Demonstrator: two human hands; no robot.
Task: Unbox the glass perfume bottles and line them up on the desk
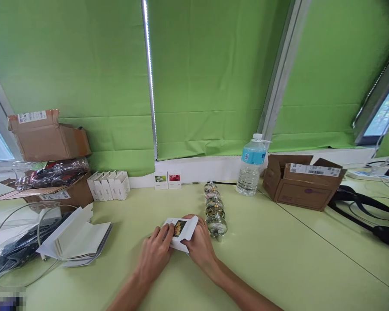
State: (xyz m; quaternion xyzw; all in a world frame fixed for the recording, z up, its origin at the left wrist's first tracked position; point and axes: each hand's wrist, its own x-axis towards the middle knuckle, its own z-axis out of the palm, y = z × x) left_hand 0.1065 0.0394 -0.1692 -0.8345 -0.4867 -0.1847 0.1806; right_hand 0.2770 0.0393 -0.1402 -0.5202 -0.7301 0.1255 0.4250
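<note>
A small white carton (180, 230) with a dark picture of something yellow on its face is between my hands, tilted above the table. My left hand (157, 250) grips its left end with the fingers over the top. Wrapped round the right end is my right hand (200, 242), beside a raised white flap. To the right of it, a row of small round glass bottles (215, 211) lies on the table. Two upright white cartons, one with a green picture (161, 180) and one with a red picture (174, 180), stand against the wall.
Several white cartons (108, 185) line up at back left, beside stacked cardboard boxes (50, 138). Flat white card sheets (81, 237) and a plastic-wrapped dark bundle (22, 242) lie at left. A water bottle (249, 168), an open cardboard box (303, 185) and black straps (366, 211) are at right.
</note>
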